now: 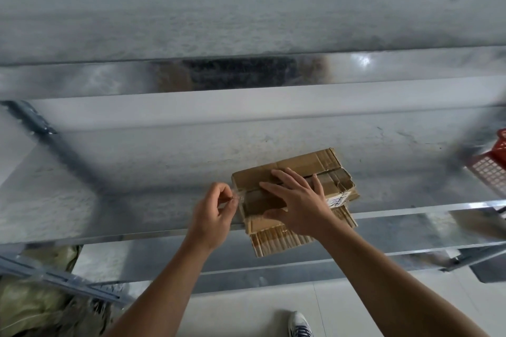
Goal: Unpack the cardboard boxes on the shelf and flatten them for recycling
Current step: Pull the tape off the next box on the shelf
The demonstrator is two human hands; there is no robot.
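The cardboard box (301, 165) sits near the front edge of the shelf (137, 172). The right hand (298, 205) lies flat on top, holding it down. The left hand (216, 208) pinches the tape (237, 198) at its end. Next job, I think: pull the tape off

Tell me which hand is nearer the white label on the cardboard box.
Right. The right hand lies flat on the cardboard box, just left of the white label; the left hand pinches clear tape at the box's far left edge.

Cardboard box (295, 169) on metal shelf (137, 161)
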